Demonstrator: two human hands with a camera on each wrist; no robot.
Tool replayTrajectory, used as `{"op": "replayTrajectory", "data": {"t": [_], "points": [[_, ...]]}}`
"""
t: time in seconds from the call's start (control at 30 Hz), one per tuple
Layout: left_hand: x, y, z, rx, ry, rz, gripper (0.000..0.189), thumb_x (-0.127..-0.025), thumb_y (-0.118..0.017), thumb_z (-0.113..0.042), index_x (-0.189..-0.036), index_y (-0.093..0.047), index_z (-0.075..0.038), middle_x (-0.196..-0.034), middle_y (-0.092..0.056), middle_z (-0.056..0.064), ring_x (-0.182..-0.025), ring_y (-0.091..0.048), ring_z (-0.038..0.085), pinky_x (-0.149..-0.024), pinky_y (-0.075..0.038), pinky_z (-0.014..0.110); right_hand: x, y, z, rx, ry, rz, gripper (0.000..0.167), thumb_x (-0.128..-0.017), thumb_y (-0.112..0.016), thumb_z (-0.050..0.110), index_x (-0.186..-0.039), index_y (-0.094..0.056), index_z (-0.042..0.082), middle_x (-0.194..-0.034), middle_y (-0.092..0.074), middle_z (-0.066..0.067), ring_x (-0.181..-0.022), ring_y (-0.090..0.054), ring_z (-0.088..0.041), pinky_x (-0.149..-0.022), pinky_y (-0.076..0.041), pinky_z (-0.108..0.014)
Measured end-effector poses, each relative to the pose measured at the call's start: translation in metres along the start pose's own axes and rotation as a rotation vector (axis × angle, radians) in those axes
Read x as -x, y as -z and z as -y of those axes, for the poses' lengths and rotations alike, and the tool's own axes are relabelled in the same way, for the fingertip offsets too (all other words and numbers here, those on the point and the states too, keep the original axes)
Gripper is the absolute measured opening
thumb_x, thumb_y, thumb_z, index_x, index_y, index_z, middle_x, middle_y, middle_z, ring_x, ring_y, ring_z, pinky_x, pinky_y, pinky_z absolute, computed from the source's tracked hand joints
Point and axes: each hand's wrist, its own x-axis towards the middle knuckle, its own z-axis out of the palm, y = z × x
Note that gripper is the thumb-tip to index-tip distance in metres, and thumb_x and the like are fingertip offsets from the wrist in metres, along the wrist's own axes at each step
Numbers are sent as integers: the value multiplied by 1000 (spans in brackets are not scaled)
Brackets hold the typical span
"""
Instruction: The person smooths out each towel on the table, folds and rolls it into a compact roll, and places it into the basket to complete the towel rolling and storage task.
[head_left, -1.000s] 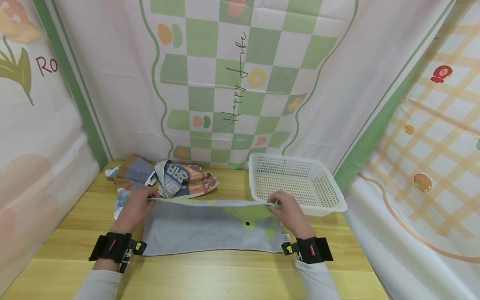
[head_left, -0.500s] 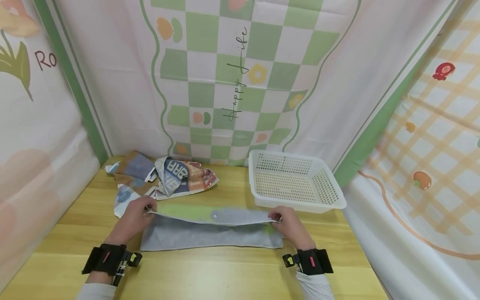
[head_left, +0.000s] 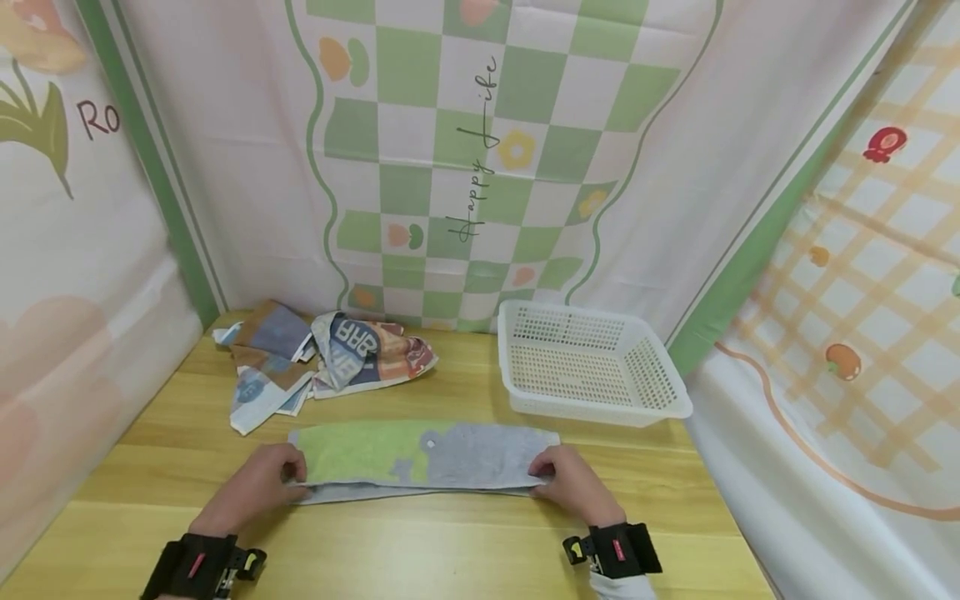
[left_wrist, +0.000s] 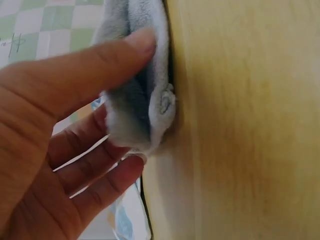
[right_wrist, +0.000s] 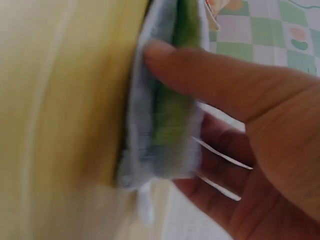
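Note:
A grey and green towel (head_left: 390,454) lies folded into a long strip on the table, its layers slightly parted along the near edge. At its left end, my left hand (head_left: 266,483) pinches the near corner; the left wrist view has the thumb at the gap between the layers (left_wrist: 132,100) and the fingers behind the upper one. My right hand (head_left: 573,483) pinches the near right corner in the same way. In the right wrist view, a small white tag (right_wrist: 145,205) sticks out by the lower layer of the towel (right_wrist: 145,120).
A white perforated basket (head_left: 596,408) stands at the back right of the wooden table (head_left: 435,550). Crumpled printed cloths (head_left: 277,354) lie at the back left. Patterned curtains (head_left: 480,167) hang behind and along both sides.
Both hands have brought the towel's far edge over and down toward me, folding it onto the near part. More of the green and grey printed side now faces up.

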Motion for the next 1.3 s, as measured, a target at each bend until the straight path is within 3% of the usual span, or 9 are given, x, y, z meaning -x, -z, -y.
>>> {"op": "replayTrajectory", "data": {"t": [0.13, 0.23, 0.5, 0.7, 0.8, 0.9, 0.97, 1.13, 1.3], "points": [[3, -1, -1, -22, 21, 25, 28, -69, -93, -23, -79, -67, -20, -80, -61, -11, -77, -55, 4, -70, -52, 26, -1, 3, 3, 5, -12, 11, 27, -66, -94, 10, -87, -77, 10, -87, -70, 3, -83, -64, -12, -76, -57, -31], [3, -2, -2, -39, 19, 35, 24, -71, -92, -22, -79, -69, -21, -81, -62, -11, -80, -58, 6, -73, -54, 28, 0, 3, 3, 20, -23, 14, 23, -69, -92, 8, -87, -78, 10, -86, -70, 3, -82, -63, -11, -76, -57, -30], [-1, -6, -5, -130, 28, -48, 20, -74, -85, -5, -76, -71, -18, -81, -63, -9, -83, -61, 13, -77, -55, 40, 5, 3, -3, 3, -73, 30, 13, -76, -88, 7, -84, -79, 11, -82, -67, 4, -76, -58, -7, -68, -53, -26], [-9, 1, -15, -135, 108, -25, 20, -78, -87, -32, -82, -73, -18, -81, -65, -8, -76, -59, 9, -71, -54, 35, 3, 11, 2, -88, -31, 91, 14, -81, -86, 22, -85, -78, 10, -80, -69, 5, -71, -59, -6, -65, -53, -24], [-16, 0, -19, -162, 65, -80, 23, -86, -81, -35, -92, -76, -13, -89, -68, -2, -84, -64, 16, -76, -57, 40, -3, 11, 7, -48, -11, 28, 14, -87, -80, 19, -93, -78, 6, -89, -72, 0, -81, -64, -13, -74, -57, -31], [-25, -6, -23, -225, -15, -173, 25, -92, -76, -25, -107, -74, -4, -107, -70, 12, -102, -66, 31, -89, -56, 51, -10, 7, 13, 26, -16, -74, 24, -89, -77, 12, -109, -75, 0, -108, -71, -12, -103, -66, -28, -92, -56, -45], [-31, -13, -25, -240, -43, -202, 31, -93, -74, -18, -117, -70, 1, -119, -66, 22, -112, -62, 41, -96, -52, 57, -15, 4, 17, 50, -27, -95, 34, -88, -78, 9, -119, -70, -4, -121, -67, -21, -116, -62, -38, -102, -50, -54], [-38, -28, -30, -212, 18, -164, 45, -97, -67, -19, -133, -60, 8, -137, -54, 36, -128, -51, 53, -106, -42, 66, -21, -7, 24, 61, -61, 8, 58, -86, -79, 8, -137, -56, -8, -142, -50, -36, -132, -48, -51, -111, -40, -62], [-34, -36, -34, -221, 70, -63, 51, -96, -68, -22, -135, -58, 10, -142, -47, 40, -132, -43, 60, -109, -34, 71, -19, -11, 29, 70, -101, 68, 62, -86, -80, 10, -141, -55, -6, -148, -42, -38, -137, -42, -54, -113, -36, -64]]}}
